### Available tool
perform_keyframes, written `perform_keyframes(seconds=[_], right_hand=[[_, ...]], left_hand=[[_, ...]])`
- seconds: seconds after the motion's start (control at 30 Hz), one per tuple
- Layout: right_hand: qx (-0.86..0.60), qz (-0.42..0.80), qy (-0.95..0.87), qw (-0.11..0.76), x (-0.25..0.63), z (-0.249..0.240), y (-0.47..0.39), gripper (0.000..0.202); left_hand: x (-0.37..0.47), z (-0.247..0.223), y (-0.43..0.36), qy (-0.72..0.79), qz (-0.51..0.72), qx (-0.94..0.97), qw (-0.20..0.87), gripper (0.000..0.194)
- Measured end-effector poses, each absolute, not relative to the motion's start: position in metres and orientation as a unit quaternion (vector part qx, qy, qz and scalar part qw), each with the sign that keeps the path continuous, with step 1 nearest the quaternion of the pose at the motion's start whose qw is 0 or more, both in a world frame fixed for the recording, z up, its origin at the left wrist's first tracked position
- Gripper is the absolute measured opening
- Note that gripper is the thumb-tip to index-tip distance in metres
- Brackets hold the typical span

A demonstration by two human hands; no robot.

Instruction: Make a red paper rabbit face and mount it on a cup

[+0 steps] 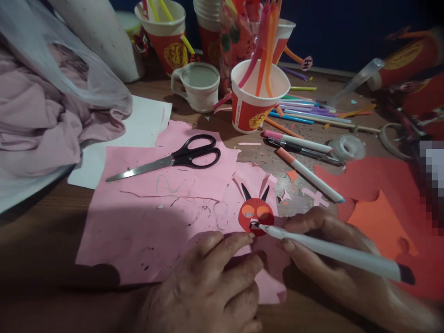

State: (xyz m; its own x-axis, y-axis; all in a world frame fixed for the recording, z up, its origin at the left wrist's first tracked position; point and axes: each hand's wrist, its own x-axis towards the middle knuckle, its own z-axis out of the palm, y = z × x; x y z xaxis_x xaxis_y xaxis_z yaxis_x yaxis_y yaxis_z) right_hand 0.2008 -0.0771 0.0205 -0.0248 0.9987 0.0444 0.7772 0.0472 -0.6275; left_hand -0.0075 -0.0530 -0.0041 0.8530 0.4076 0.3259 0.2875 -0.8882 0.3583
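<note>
A white marker with a black end lies in the pinch of my right hand. Its tip touches a small pale patch on a round red paper face, which has orange eye shapes and black pointed horns or ears. My left hand rests with fingers spread, its index fingertip at the lower edge of the face. Under the face and my left hand is pink paper with pen marks and cut edges. Black-handled scissors lie on that paper, their blades pointing left.
Behind the paper stand a red-and-white paper cup with straws and a white mug. Capped markers, clear tape and paper scraps lie to the right, beside red paper. A plastic bag with cloth sits left.
</note>
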Motion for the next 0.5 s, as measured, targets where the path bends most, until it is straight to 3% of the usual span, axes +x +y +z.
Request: perform_keyframes(seconds=[0.5], right_hand=[[-0.656,0.231,-0.678,0.237,0.2009,0.0182,-0.0779,0.006]], left_hand=[[-0.0073,-0.0058,-0.0538,0.187,0.196,0.950,0.153,0.019]])
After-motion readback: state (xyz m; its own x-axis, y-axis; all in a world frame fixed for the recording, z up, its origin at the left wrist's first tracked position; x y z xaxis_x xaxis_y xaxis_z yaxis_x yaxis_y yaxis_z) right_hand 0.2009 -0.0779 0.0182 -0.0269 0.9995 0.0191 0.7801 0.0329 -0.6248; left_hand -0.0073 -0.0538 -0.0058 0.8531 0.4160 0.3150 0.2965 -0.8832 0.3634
